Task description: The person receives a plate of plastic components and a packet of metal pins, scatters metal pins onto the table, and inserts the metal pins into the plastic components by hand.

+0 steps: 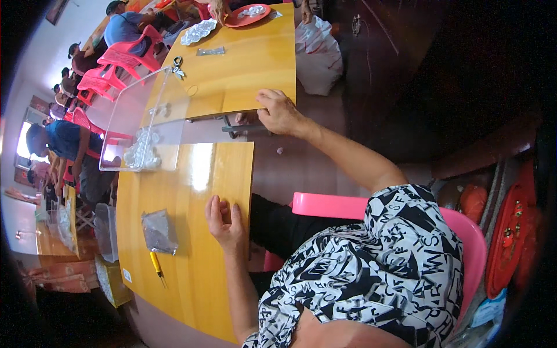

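Note:
My left hand (225, 223) hovers at the edge of the nearer yellow table (191, 296), palm turned up, fingers loosely bent and apart, with nothing in it. Close to the corner of the farther yellow table (249, 75) is my right hand (279, 111), its fingers curled in and no object visible in them. On the nearer table lie a clear plastic bag with greyish contents (160, 232) and a yellow-handled screwdriver (155, 263) with a thin shaft. A clear plastic box (165, 124) spans the two tables, with small white pieces (142, 149) inside.
Scissors (178, 71), a rubber band (192, 90), a small clear packet (210, 51), a whitish scalloped tray (199, 32) and a red plate (248, 16) occupy the farther table. Another person's hand (219, 9) is beside the plate. A white plastic sack (318, 58) stands beyond. Pink chairs (104, 81) and seated people are left.

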Demonstrator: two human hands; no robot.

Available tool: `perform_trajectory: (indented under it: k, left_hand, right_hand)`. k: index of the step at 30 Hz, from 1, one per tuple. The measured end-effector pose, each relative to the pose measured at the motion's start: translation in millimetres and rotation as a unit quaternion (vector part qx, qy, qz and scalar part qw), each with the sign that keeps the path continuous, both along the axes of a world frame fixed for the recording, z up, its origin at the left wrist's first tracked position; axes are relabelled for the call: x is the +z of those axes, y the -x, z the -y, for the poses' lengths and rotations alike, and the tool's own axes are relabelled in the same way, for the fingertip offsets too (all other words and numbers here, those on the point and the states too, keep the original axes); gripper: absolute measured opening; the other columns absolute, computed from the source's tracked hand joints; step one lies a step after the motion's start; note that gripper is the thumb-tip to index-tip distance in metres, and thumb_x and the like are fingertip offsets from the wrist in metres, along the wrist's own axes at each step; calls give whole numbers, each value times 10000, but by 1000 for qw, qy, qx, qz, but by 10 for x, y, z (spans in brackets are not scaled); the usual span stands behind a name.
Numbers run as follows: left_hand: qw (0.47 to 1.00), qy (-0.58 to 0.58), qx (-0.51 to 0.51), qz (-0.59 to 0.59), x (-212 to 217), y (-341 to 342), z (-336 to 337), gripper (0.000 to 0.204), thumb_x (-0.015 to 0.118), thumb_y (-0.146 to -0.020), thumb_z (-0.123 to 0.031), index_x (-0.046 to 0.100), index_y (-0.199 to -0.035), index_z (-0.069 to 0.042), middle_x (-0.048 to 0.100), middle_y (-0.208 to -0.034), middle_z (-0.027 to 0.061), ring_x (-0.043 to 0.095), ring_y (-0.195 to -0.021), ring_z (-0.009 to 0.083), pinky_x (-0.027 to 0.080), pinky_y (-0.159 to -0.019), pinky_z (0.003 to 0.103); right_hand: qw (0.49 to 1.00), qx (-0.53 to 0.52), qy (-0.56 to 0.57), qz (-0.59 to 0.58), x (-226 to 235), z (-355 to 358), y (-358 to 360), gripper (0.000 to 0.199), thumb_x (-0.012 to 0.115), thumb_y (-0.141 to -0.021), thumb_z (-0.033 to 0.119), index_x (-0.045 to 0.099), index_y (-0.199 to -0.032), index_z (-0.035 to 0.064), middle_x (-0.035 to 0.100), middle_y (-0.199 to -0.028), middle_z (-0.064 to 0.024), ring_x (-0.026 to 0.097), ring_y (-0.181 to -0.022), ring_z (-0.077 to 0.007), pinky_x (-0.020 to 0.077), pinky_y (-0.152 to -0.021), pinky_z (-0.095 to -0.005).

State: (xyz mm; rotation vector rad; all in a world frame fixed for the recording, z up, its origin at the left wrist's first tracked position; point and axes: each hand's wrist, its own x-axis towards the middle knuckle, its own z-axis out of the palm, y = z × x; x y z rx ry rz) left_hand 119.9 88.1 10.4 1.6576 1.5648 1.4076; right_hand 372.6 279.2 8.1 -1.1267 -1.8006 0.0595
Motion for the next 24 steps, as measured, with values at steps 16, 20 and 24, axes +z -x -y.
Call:
perform_trajectory:
  k: [16, 20, 24]
  left_hand:
    - [998, -9, 19, -62, 52, -36, 56, 368, 685, -750, -4, 577, -1096, 59, 523, -1198, 178, 579, -995, 254, 494, -836, 318]
    - [998, -1, 22, -66, 101, -62, 40, 347, 683, -752, -1, 582, -1078, 61, 524, -1196, 179, 580, -992, 255, 495, -834, 317]
    - [998, 5, 28, -60, 64, -45, 93, 321, 678, -760, -1, 585, -1060, 64, 531, -1186, 182, 582, -995, 262, 495, -834, 317]
  right_hand:
    - [962, -162, -52, 211, -401, 77, -15, 605, 680, -703, 213, 491, -1233, -8, 449, -1293, -205, 399, -1244, -355, 285, -1034, -468]
    - [954, -192, -77, 219, -465, 35, -26, 601, 671, -693, 208, 494, -1227, -2, 463, -1277, -201, 414, -1232, -348, 291, -1029, -459]
    - [945, -201, -111, 232, -510, 32, 13, 557, 633, -687, 189, 514, -1193, -13, 497, -1239, -192, 454, -1193, -343, 326, -997, -464]
